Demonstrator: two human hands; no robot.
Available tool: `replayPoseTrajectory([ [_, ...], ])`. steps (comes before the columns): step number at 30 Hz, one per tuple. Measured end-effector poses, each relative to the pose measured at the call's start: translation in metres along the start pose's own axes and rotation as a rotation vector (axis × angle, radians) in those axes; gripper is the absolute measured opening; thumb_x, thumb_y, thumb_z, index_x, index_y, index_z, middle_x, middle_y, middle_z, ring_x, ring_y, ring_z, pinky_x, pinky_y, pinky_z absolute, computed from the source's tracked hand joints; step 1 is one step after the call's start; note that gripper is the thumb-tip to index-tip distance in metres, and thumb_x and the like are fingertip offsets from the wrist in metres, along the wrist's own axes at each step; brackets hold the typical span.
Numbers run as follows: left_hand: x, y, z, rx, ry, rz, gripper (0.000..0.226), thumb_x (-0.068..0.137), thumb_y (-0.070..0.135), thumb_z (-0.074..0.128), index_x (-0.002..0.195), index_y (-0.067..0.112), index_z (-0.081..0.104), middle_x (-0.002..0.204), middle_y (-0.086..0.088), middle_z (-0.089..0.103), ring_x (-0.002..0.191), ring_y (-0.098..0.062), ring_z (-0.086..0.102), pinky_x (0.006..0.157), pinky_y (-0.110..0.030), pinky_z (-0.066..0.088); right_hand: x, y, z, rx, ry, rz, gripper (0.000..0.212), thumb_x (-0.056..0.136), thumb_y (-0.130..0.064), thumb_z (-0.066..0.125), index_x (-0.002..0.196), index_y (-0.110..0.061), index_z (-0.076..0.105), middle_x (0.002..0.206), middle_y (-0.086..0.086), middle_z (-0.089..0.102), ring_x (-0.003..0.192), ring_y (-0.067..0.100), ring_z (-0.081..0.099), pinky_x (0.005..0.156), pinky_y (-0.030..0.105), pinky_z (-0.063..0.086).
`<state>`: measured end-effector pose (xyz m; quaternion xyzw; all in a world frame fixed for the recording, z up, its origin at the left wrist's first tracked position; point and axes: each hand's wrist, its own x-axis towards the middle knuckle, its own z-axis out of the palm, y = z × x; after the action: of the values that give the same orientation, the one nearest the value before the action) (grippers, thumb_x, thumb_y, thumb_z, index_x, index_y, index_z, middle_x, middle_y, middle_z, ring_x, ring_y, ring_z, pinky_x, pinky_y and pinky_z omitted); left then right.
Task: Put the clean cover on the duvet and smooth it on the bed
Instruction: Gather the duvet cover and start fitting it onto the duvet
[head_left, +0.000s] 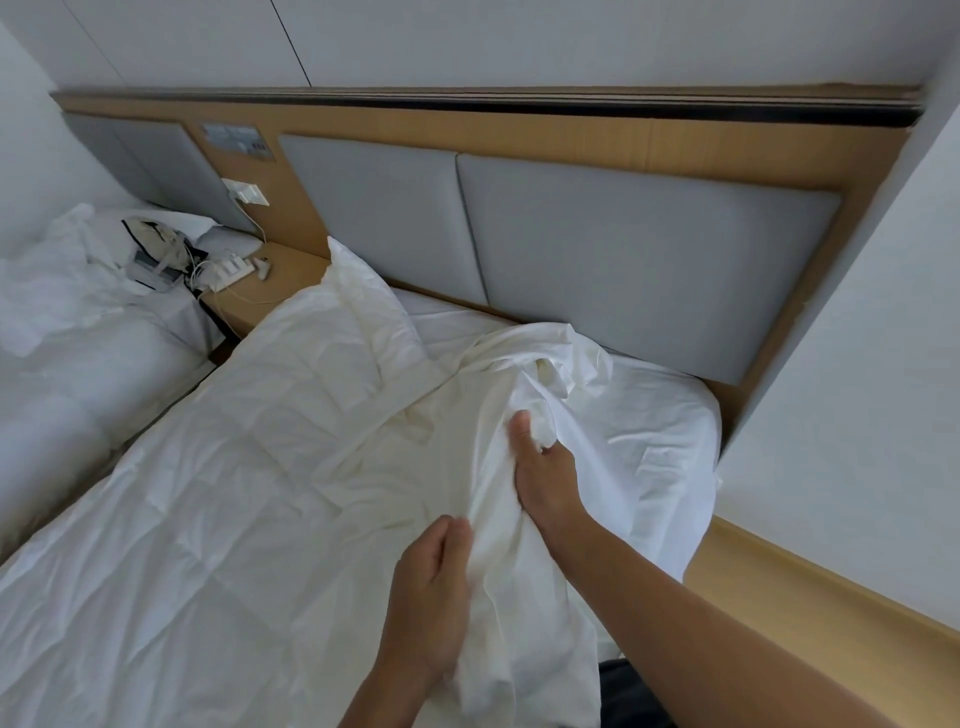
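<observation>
White cover fabric lies bunched on the near right part of the bed, overlapping the quilted duvet that spreads to the left. The right hand clamps a gathered fold. The left hand curls against the same fold, nearer; its grip cannot be confirmed. Locate the cover's opening first, then draw the hands apart so the fabric spreads without twisting.

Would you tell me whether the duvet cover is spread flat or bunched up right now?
Bunched up: the cover is gathered in crumpled folds, gripped by the right hand above the bed.
</observation>
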<state>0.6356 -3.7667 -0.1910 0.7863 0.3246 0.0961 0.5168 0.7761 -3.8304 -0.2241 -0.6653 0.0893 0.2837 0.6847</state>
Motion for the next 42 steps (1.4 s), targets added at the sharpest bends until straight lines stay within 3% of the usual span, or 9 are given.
replayPoseTrajectory([
  [4, -0.015, -0.005, -0.006, 0.265, -0.219, 0.109, 0.041, 0.104, 0.034, 0.045, 0.065, 0.025, 0.034, 0.055, 0.007, 0.034, 0.054, -0.006, 0.033, 0.054, -0.023, 0.028, -0.004, 0.000, -0.001, 0.137, 0.028, 0.111, 0.075, 0.094, -0.075, 0.021, 0.095, -0.017, 0.068, 0.093, 0.004, 0.073, 0.086, 0.018, 0.068, 0.066, 0.025, 0.048],
  [7, -0.009, 0.002, -0.015, 0.212, -0.348, 0.052, 0.037, 0.103, 0.036, 0.050, 0.071, 0.018, 0.044, 0.059, 0.009, 0.043, 0.058, -0.004, 0.040, 0.059, -0.023, 0.033, -0.003, -0.001, -0.002, 0.265, 0.008, 0.138, 0.066, 0.096, -0.073, 0.020, 0.097, -0.023, 0.064, 0.093, -0.003, 0.071, 0.087, 0.014, 0.066, 0.071, 0.027, 0.047],
  [12, 0.064, 0.006, -0.042, 0.136, -0.048, 0.050, 0.013, 0.102, 0.029, 0.055, 0.101, 0.027, 0.068, 0.087, 0.019, 0.065, 0.071, 0.004, 0.058, 0.073, -0.027, 0.048, -0.010, 0.005, -0.004, 0.399, -0.147, 0.199, 0.069, 0.093, -0.076, 0.028, 0.126, -0.026, 0.061, 0.113, 0.001, 0.072, 0.105, 0.020, 0.067, 0.088, 0.033, 0.053],
  [16, 0.099, 0.009, -0.030, 0.303, -0.140, 0.152, 0.022, 0.095, 0.024, 0.067, 0.114, 0.034, 0.060, 0.102, 0.014, 0.064, 0.087, 0.001, 0.062, 0.082, -0.020, 0.049, -0.016, 0.009, 0.002, 0.365, -0.170, 0.182, 0.091, 0.080, -0.090, 0.029, 0.138, -0.026, 0.058, 0.122, 0.000, 0.071, 0.114, 0.021, 0.067, 0.107, 0.042, 0.048],
  [20, 0.100, 0.009, -0.015, 0.332, -0.079, 0.240, 0.019, 0.090, 0.010, 0.071, 0.092, 0.028, 0.066, 0.083, 0.009, 0.067, 0.076, 0.001, 0.061, 0.068, -0.007, 0.044, -0.014, 0.002, -0.007, 0.340, -0.073, 0.158, 0.066, 0.091, -0.079, 0.020, 0.114, -0.032, 0.059, 0.102, -0.005, 0.071, 0.095, 0.014, 0.066, 0.080, 0.027, 0.051],
  [28, 0.057, -0.006, -0.046, 0.207, -0.180, 0.167, 0.029, 0.093, 0.004, 0.066, 0.094, 0.031, 0.073, 0.085, 0.005, 0.074, 0.079, -0.015, 0.071, 0.074, -0.033, 0.059, -0.006, 0.004, -0.015, 0.394, 0.074, 0.225, 0.078, 0.093, -0.078, 0.022, 0.096, -0.018, 0.071, 0.093, 0.001, 0.073, 0.090, 0.023, 0.068, 0.081, 0.034, 0.052],
  [33, 0.023, -0.014, -0.078, -0.058, -0.199, 0.142, 0.051, 0.086, -0.016, 0.063, 0.095, 0.032, 0.080, 0.075, -0.021, 0.066, 0.061, -0.027, 0.065, 0.064, -0.029, 0.058, 0.001, 0.008, -0.023, 0.451, 0.106, 0.191, 0.074, 0.100, -0.065, 0.030, 0.061, -0.021, 0.074, 0.063, -0.003, 0.068, 0.071, 0.020, 0.064, 0.067, 0.030, 0.049],
  [36, 0.020, -0.022, -0.078, -0.179, -0.183, 0.079, 0.050, 0.084, -0.017, 0.066, 0.096, 0.028, 0.082, 0.076, -0.029, 0.061, 0.059, -0.023, 0.060, 0.064, -0.027, 0.057, 0.002, 0.004, -0.023, 0.463, 0.076, 0.236, 0.052, 0.105, -0.045, 0.043, 0.075, -0.013, 0.070, 0.073, 0.003, 0.069, 0.075, 0.021, 0.065, 0.067, 0.030, 0.049],
  [42, 0.058, -0.016, -0.035, 0.093, -0.158, 0.062, 0.034, 0.094, 0.011, 0.068, 0.115, 0.038, 0.068, 0.106, 0.013, 0.073, 0.094, 0.000, 0.067, 0.082, -0.023, 0.056, -0.013, 0.004, -0.008, 0.333, -0.237, 0.235, 0.040, 0.100, -0.019, 0.050, 0.066, -0.017, 0.070, 0.069, 0.004, 0.064, 0.063, 0.017, 0.063, 0.066, 0.032, 0.051],
])
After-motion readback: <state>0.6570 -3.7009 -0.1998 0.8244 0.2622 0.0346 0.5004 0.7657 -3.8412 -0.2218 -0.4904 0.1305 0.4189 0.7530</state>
